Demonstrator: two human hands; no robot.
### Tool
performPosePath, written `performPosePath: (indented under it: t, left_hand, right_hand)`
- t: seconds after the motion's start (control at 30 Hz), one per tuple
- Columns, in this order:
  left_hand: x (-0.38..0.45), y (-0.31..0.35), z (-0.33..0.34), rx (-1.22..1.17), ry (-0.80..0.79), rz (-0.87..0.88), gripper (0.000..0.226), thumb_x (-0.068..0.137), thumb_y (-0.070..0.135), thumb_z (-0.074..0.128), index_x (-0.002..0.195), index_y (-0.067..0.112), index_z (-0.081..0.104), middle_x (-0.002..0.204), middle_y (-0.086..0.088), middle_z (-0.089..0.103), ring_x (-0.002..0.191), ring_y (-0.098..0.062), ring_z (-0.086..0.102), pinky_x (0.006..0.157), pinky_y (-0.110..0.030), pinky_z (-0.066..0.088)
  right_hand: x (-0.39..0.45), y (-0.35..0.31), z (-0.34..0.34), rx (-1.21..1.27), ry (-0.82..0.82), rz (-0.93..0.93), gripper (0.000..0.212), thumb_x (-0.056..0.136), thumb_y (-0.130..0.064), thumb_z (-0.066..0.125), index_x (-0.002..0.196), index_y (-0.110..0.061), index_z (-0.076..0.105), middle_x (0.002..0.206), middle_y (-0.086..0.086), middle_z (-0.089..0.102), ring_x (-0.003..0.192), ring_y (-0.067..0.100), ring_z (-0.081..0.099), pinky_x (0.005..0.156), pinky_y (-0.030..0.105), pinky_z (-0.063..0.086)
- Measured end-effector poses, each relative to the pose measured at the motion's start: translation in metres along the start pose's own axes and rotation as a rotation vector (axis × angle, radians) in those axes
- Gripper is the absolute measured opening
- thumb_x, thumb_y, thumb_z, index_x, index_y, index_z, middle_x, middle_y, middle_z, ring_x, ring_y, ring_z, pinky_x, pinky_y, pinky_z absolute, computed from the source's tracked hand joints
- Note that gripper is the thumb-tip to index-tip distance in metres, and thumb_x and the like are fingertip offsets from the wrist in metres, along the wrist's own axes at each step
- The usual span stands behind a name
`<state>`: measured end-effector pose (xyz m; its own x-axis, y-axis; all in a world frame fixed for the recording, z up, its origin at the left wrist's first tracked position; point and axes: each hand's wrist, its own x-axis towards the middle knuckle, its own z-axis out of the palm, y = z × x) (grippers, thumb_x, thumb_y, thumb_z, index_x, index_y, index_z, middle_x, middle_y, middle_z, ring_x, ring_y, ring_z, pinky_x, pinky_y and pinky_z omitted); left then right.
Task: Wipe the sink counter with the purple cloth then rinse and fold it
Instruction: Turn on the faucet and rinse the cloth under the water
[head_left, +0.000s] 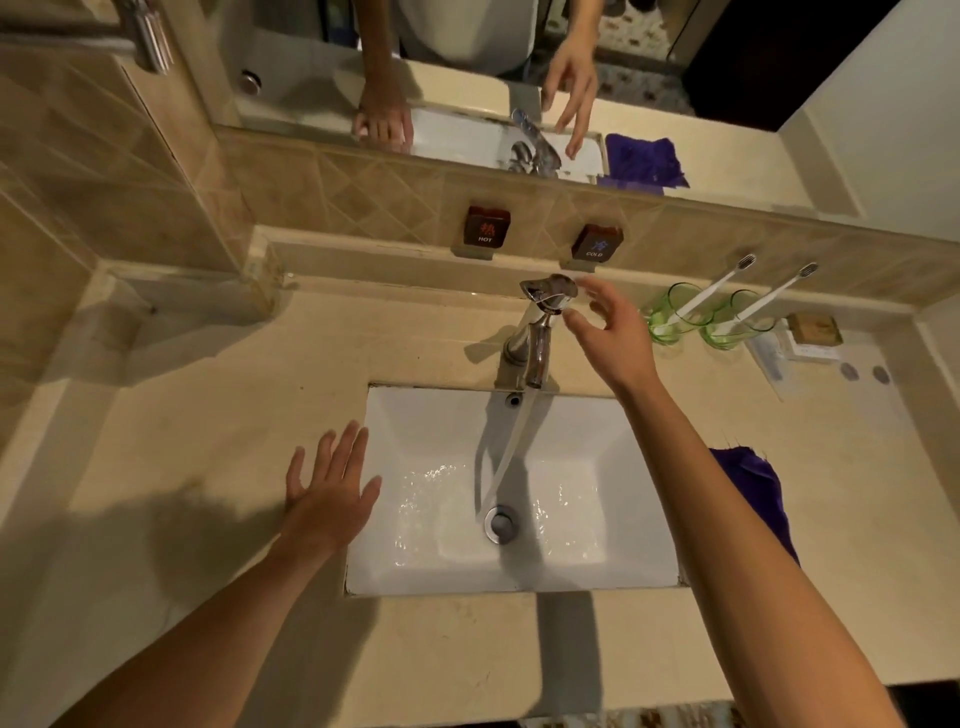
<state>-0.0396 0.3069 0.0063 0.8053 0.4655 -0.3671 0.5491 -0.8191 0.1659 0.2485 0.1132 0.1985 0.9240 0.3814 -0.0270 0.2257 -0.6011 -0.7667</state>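
Observation:
The purple cloth (753, 483) lies on the beige counter (208, 441) right of the white sink (447, 415), partly hidden behind my right forearm. Water runs from the chrome tap (535, 343) into the basin near the drain (501, 524). My right hand (613, 338) hovers just right of the tap's lever (549, 291), fingers apart, holding nothing. My left hand (330, 488) rests flat and open on the counter at the sink's left rim.
Two green glasses (670, 317) (727, 325) with toothbrushes stand at the back right, beside a small brown box (813, 328). HOT (485, 226) and COLD (596, 241) signs sit on the tiled ledge. A mirror (467, 78) above reflects the hands and cloth.

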Motion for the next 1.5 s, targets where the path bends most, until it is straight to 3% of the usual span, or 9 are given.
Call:
performPosePath:
  t: [0.07, 0.13, 0.3, 0.4, 0.5, 0.6, 0.73, 1.0, 1.5]
  left_hand:
    - [0.002, 0.004, -0.01, -0.056, -0.092, -0.017, 0.075, 0.096, 0.062, 0.008, 0.16, 0.025, -0.006, 0.163, 0.013, -0.023, 0.156, -0.015, -0.006, 0.119, -0.044, -0.019]
    - [0.004, 0.009, -0.024, -0.135, -0.174, -0.042, 0.071, 0.102, 0.058, 0.015, 0.16, 0.025, -0.009, 0.165, 0.013, -0.024, 0.155, -0.014, -0.015, 0.122, -0.044, -0.016]
    - [0.012, 0.022, -0.09, -0.638, -0.276, -0.221, 0.06, 0.101, 0.053, 0.037, 0.147, 0.016, 0.044, 0.157, -0.004, 0.041, 0.142, -0.027, 0.042, 0.12, -0.041, 0.031]
    - [-0.003, 0.041, -0.135, -0.811, -0.131, -0.234, 0.035, 0.098, 0.046, 0.046, 0.122, 0.029, 0.065, 0.133, -0.006, 0.063, 0.118, -0.03, 0.06, 0.108, -0.039, 0.046]
    - [-0.03, 0.06, -0.17, -0.768, 0.076, -0.146, 0.031, 0.086, 0.055, 0.041, 0.101, 0.042, 0.064, 0.114, -0.001, 0.068, 0.103, -0.031, 0.066, 0.094, -0.047, 0.055]
    - [-0.06, 0.083, -0.186, -0.504, 0.323, -0.02, 0.037, 0.102, 0.042, 0.041, 0.132, 0.03, 0.06, 0.144, 0.003, 0.053, 0.133, -0.023, 0.048, 0.109, -0.042, 0.041]
    - [-0.102, 0.102, -0.189, -0.238, 0.61, 0.099, 0.05, 0.101, 0.049, 0.031, 0.147, 0.034, 0.046, 0.164, 0.001, 0.03, 0.151, -0.023, 0.023, 0.12, -0.046, 0.02]
    - [-0.143, 0.114, -0.144, -0.038, 0.657, 0.089, 0.061, 0.102, 0.054, 0.027, 0.159, 0.035, 0.022, 0.171, -0.002, 0.004, 0.158, -0.028, 0.004, 0.125, -0.056, 0.009]
    - [-0.17, 0.103, -0.087, -0.014, 0.537, 0.096, 0.064, 0.103, 0.06, 0.013, 0.161, 0.034, 0.011, 0.171, -0.003, 0.001, 0.158, -0.031, 0.002, 0.123, -0.062, 0.015]
  right_hand:
    - [-0.005, -0.003, -0.009, -0.041, 0.002, 0.028, 0.031, 0.099, -0.03, 0.06, 0.127, -0.018, 0.067, 0.127, 0.002, 0.069, 0.112, 0.013, 0.061, 0.101, 0.036, 0.05]
    - [-0.012, -0.007, -0.019, -0.094, 0.01, 0.026, 0.031, 0.101, -0.034, 0.056, 0.122, -0.015, 0.069, 0.119, 0.004, 0.073, 0.102, 0.012, 0.063, 0.092, 0.03, 0.051]
    - [-0.035, -0.012, -0.041, -0.289, 0.104, -0.064, 0.044, 0.098, -0.053, 0.047, 0.119, -0.022, 0.069, 0.119, 0.0, 0.071, 0.108, 0.016, 0.064, 0.09, 0.042, 0.055]
    - [-0.056, -0.018, -0.052, -0.393, 0.145, -0.145, 0.046, 0.099, -0.056, 0.044, 0.121, -0.023, 0.066, 0.119, -0.001, 0.068, 0.111, 0.018, 0.061, 0.091, 0.044, 0.052]
    - [-0.083, -0.024, -0.063, -0.473, 0.18, -0.202, 0.043, 0.1, -0.054, 0.046, 0.125, -0.023, 0.064, 0.121, -0.001, 0.064, 0.118, 0.02, 0.056, 0.097, 0.044, 0.044]
    - [-0.109, -0.027, -0.069, -0.53, 0.222, -0.265, 0.043, 0.101, -0.055, 0.045, 0.127, -0.025, 0.061, 0.126, -0.004, 0.06, 0.123, 0.018, 0.051, 0.099, 0.044, 0.039]
    - [-0.145, -0.027, -0.076, -0.584, 0.246, -0.335, 0.049, 0.101, -0.058, 0.044, 0.139, -0.028, 0.053, 0.146, -0.002, 0.05, 0.137, 0.017, 0.042, 0.107, 0.046, 0.033]
    - [-0.203, 0.003, -0.06, -0.609, 0.138, -0.406, 0.065, 0.099, -0.064, 0.036, 0.157, -0.035, 0.031, 0.17, -0.004, 0.012, 0.157, 0.022, 0.006, 0.122, 0.059, 0.016]
    - [-0.255, 0.054, -0.011, -0.654, -0.02, -0.321, 0.067, 0.101, -0.065, 0.034, 0.16, -0.039, 0.016, 0.171, -0.008, 0.0, 0.158, 0.022, -0.005, 0.123, 0.063, 0.005]
